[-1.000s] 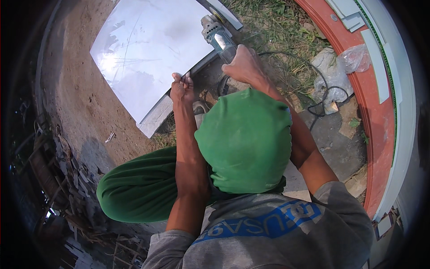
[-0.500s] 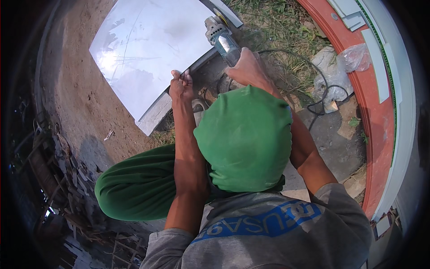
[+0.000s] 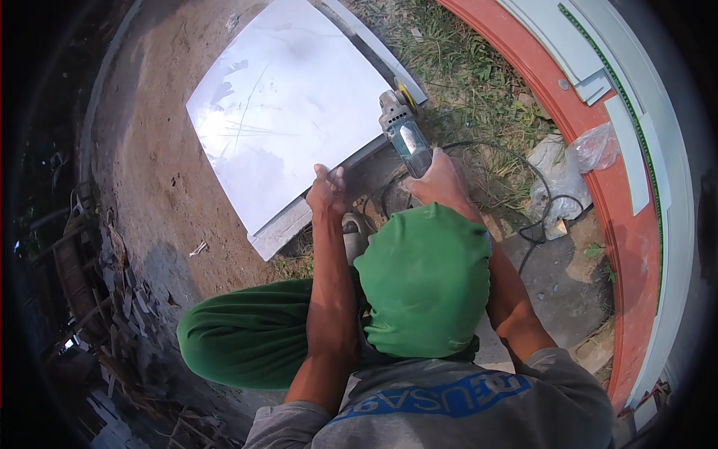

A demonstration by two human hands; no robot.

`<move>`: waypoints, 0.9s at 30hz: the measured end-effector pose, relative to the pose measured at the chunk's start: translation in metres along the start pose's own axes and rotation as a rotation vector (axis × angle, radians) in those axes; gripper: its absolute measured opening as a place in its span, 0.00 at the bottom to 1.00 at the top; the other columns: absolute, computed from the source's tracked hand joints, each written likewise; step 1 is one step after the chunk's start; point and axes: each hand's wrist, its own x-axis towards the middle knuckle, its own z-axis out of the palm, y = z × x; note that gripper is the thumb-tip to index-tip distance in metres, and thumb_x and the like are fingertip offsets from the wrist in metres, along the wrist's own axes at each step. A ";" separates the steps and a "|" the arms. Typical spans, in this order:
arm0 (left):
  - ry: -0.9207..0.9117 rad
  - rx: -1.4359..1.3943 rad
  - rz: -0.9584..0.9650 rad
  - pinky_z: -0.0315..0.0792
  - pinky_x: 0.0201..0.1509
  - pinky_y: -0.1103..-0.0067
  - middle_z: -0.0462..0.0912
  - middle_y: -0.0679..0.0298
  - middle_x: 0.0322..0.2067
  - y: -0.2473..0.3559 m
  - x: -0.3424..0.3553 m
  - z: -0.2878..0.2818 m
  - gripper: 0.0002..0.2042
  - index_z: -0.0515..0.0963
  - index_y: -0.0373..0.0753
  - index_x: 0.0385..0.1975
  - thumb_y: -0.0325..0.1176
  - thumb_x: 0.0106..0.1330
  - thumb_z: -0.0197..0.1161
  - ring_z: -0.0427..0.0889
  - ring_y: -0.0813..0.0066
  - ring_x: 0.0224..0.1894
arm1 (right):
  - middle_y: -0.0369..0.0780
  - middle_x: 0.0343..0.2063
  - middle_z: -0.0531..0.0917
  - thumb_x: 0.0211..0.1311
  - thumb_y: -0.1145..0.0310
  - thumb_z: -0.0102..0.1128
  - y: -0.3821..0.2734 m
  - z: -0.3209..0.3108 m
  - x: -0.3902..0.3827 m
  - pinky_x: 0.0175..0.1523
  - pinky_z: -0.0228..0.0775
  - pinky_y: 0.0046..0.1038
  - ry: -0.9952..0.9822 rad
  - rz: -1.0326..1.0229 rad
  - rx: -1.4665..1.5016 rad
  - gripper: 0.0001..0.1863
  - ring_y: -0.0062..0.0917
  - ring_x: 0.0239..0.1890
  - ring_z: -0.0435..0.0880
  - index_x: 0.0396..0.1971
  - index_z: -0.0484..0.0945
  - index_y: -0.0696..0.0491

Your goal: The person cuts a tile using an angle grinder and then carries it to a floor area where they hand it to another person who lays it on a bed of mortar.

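Note:
My right hand (image 3: 437, 176) grips a teal-and-silver angle grinder (image 3: 411, 142), whose yellow disc (image 3: 404, 94) sits at the right edge of a glossy, scratched white sheet (image 3: 292, 112), by a narrow pale strip (image 3: 374, 49). My left hand (image 3: 325, 191) has its fingers curled on the sheet's lower edge. A grey board (image 3: 280, 232) shows beneath that edge. The grinder's black cord (image 3: 535, 179) loops off to the right. A green cloth-covered head (image 3: 422, 280) fills the lower middle, between my forearms, hiding part of what lies under them.
Dirt ground (image 3: 149, 127) lies left, with scrap pieces (image 3: 134, 314) at lower left. Grass (image 3: 486, 82), crumpled clear plastic (image 3: 591, 150) and a grey concrete patch (image 3: 561, 277) are at right, bordered by a red panel (image 3: 628, 247) holding pale boards (image 3: 624, 150).
The whole scene has shifted down and slightly right in the picture over the last half second. Both hands keep their holds on the sheet and the grinder.

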 end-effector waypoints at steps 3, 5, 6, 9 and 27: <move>0.161 0.230 -0.051 0.80 0.34 0.69 0.88 0.63 0.38 0.005 -0.009 0.001 0.25 0.84 0.36 0.51 0.56 0.76 0.72 0.91 0.62 0.36 | 0.63 0.46 0.89 0.52 0.60 0.73 -0.007 -0.001 0.015 0.61 0.82 0.48 0.021 -0.041 -0.074 0.32 0.57 0.53 0.90 0.51 0.80 0.70; 0.219 0.562 0.110 0.81 0.37 0.68 0.88 0.63 0.37 0.010 -0.016 -0.005 0.26 0.84 0.35 0.47 0.56 0.72 0.75 0.90 0.59 0.35 | 0.63 0.46 0.89 0.52 0.60 0.73 -0.012 0.001 0.035 0.61 0.81 0.49 0.057 -0.115 -0.097 0.33 0.58 0.53 0.90 0.51 0.79 0.70; 0.275 0.899 0.267 0.82 0.40 0.66 0.88 0.63 0.35 0.012 -0.016 -0.002 0.27 0.85 0.34 0.43 0.57 0.67 0.78 0.90 0.55 0.33 | 0.63 0.46 0.89 0.52 0.60 0.73 -0.015 0.000 0.046 0.61 0.81 0.49 0.063 -0.119 -0.097 0.33 0.58 0.53 0.90 0.51 0.79 0.70; 0.438 1.059 0.545 0.79 0.59 0.54 0.86 0.49 0.57 0.012 -0.022 0.036 0.29 0.87 0.35 0.48 0.57 0.63 0.79 0.85 0.45 0.54 | 0.64 0.47 0.89 0.51 0.60 0.73 -0.032 -0.005 0.072 0.63 0.81 0.49 0.067 -0.137 -0.083 0.33 0.59 0.54 0.90 0.51 0.79 0.70; 0.390 1.407 0.854 0.40 0.90 0.50 0.53 0.56 0.87 0.102 0.095 0.137 0.44 0.61 0.50 0.86 0.70 0.76 0.54 0.43 0.42 0.89 | 0.66 0.48 0.87 0.52 0.61 0.72 -0.108 0.014 0.184 0.66 0.79 0.49 0.018 -0.156 -0.122 0.32 0.60 0.56 0.88 0.51 0.78 0.70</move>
